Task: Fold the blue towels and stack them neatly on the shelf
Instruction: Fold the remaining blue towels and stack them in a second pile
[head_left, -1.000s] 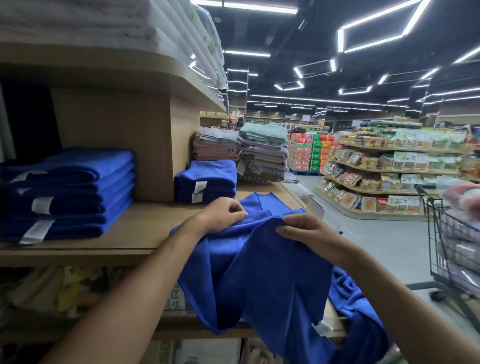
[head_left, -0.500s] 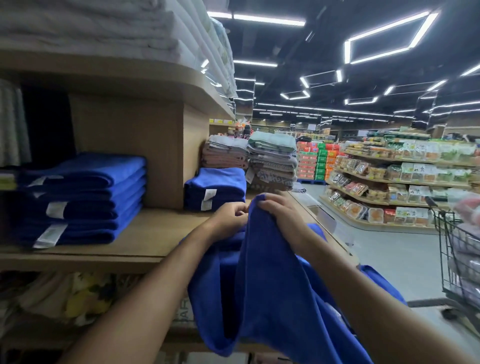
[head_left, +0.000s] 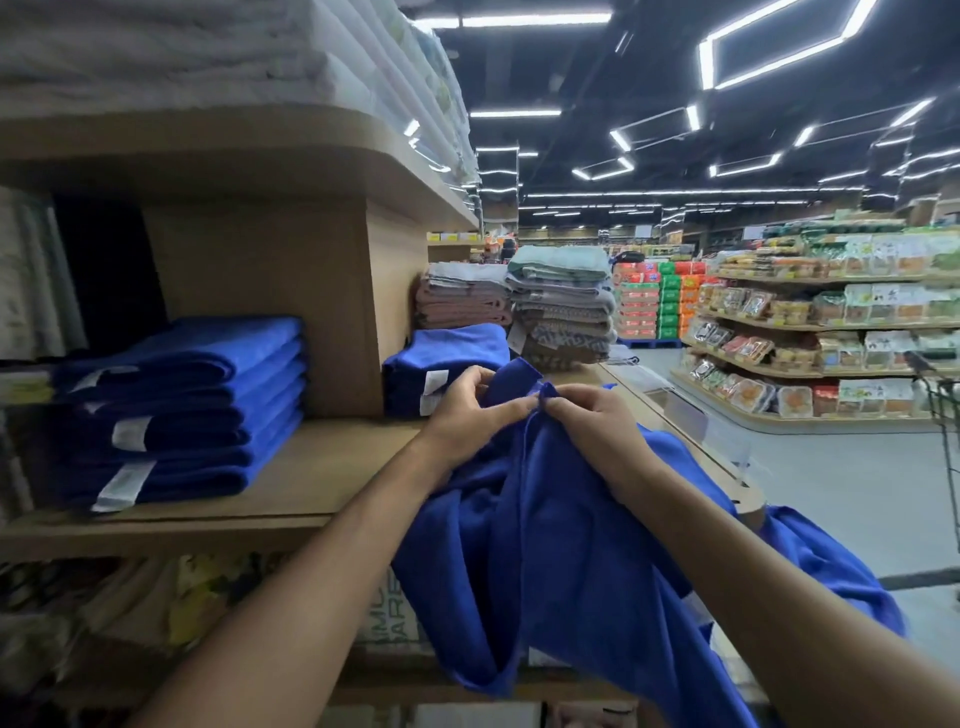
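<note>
— Blue, soft-pile cloth fills the middle of our view: one loose blue towel (head_left: 545, 545), unfolded, hanging from our hands in front of the light wooden shelf (head_left: 322, 483).

— Which way does it run?

— Its long axis goes from the pinched hem at the top down towards us and the bottom of the view. The upper corner points up and away, at the shelf. One fold trails off to the lower right, past our right forearm. Whether it rests on the board's front edge we cannot tell.

— And our hands?

— Our left hand (head_left: 467, 415) and right hand (head_left: 592, 421) nearly touch. Each has thumb and fingers curled tight, pinching that same top edge; neither is spread.

— What lies on the board?

— A tall stack of folded blue towels (head_left: 182, 410) with white labels sits at the left. A shorter stack of folded blue towels (head_left: 447, 358) lies just behind our left hand, beside the wooden upright (head_left: 311, 312). Further back we see piles of grey, pink and pale green towels (head_left: 561, 306). Folded white towels (head_left: 208, 52) lie on the board above. Across the aisle stand grocery racks of packaged food (head_left: 831, 332).
</note>
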